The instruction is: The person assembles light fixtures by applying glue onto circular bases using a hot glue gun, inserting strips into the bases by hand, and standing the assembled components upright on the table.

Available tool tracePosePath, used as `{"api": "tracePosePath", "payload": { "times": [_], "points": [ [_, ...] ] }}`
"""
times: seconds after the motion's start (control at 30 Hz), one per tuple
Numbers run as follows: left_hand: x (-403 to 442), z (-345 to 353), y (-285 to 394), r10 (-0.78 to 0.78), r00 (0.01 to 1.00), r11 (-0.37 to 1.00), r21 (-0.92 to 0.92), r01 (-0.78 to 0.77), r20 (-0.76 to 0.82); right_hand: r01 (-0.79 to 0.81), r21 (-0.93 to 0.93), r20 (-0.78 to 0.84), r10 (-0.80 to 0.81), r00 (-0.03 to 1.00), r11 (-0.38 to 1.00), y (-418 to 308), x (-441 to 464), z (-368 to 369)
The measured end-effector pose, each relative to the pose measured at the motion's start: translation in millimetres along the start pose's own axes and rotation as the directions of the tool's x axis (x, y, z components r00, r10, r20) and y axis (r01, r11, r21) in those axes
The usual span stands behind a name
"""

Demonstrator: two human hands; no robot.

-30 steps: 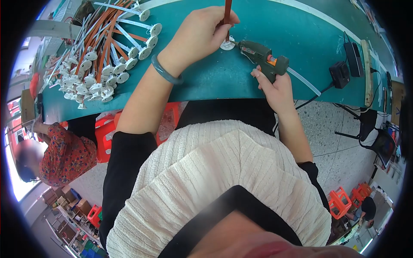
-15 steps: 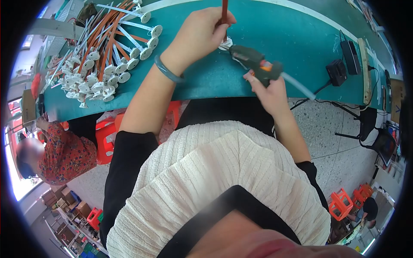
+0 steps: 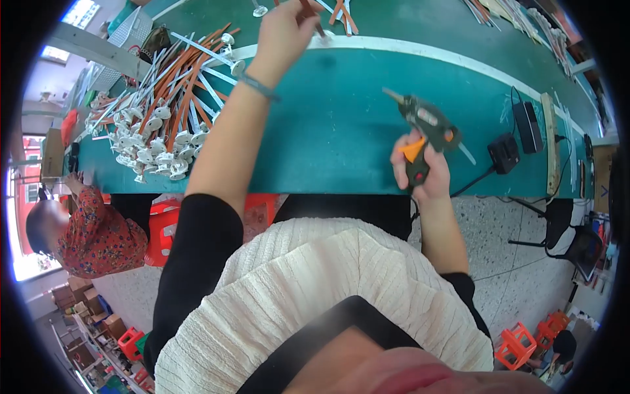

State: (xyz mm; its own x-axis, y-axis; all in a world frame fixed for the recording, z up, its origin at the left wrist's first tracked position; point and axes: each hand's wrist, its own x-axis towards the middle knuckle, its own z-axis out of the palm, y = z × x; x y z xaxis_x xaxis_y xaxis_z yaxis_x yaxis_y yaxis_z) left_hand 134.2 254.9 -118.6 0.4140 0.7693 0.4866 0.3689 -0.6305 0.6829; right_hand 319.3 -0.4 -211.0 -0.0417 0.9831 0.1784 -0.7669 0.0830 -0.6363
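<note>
Brown strip (image 3: 318, 27) clamped in left hand (image 3: 285, 34), possibly round base (image 3: 323, 40), plastic glue gun (image 3: 430, 123) clasped in right hand (image 3: 426, 165)

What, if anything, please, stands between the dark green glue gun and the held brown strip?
Nothing visible: only green tabletop and a white band lie between the glue gun in the right hand and the brown strip in the left hand.

Workshop: green workbench (image 3: 328, 144), glue gun (image 3: 430, 121), cartons (image 3: 115, 326).

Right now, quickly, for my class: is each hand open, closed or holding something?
Left hand: closed, holding a brown strip.
Right hand: closed around the glue gun.
</note>
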Motion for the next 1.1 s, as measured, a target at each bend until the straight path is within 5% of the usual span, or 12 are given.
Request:
{"api": "tracePosePath", "payload": {
  "times": [0.07, 0.17, 0.4, 0.67, 0.77, 0.87, 1.0, 1.1],
  "points": [
    [22, -2, -21, -0.029, 0.998, 0.995, 0.09, 0.034, -0.057, 0.016, -0.246, -0.133, -0.05, 0.99, 0.969, -3, -17, -6],
    [52, 11, -71, 0.063, 0.993, 0.993, 0.103, -0.053, -0.098, 0.106, 0.032, -0.226, -0.096, 0.969, 0.994, -2, -23, -17],
    [77, 13, -87, 0.05, 0.998, 0.994, 0.098, -0.053, 0.035, -0.005, -0.19, -0.245, -0.042, 0.969, 0.982, -3, -16, -4],
    [75, 12, -88, 0.049, 0.998, 0.997, 0.065, -0.052, 0.048, 0.009, -0.238, -0.257, -0.072, 0.964, 0.971, -3, -18, -9],
    [70, 4, -77, -0.15, 0.978, 0.964, 0.242, 0.113, 0.144, 0.03, -0.207, -0.251, -0.082, 0.964, 0.978, -3, -17, -8],
    [54, 13, -121, -0.042, 0.998, 0.93, 0.368, 0.025, 0.036, 0.032, -0.202, -0.266, -0.086, 0.96, 0.979, -3, -17, -6],
    [21, 28, -119, -0.262, 0.961, 0.803, 0.572, 0.166, 0.09, 0.028, -0.216, -0.265, -0.086, 0.96, 0.976, -4, -16, -5],
    [8, 45, -134, -0.077, 0.997, 0.784, 0.619, 0.045, 0.025, 0.027, -0.216, -0.265, -0.085, 0.96, 0.976, -4, -15, -2]
  ]
}}
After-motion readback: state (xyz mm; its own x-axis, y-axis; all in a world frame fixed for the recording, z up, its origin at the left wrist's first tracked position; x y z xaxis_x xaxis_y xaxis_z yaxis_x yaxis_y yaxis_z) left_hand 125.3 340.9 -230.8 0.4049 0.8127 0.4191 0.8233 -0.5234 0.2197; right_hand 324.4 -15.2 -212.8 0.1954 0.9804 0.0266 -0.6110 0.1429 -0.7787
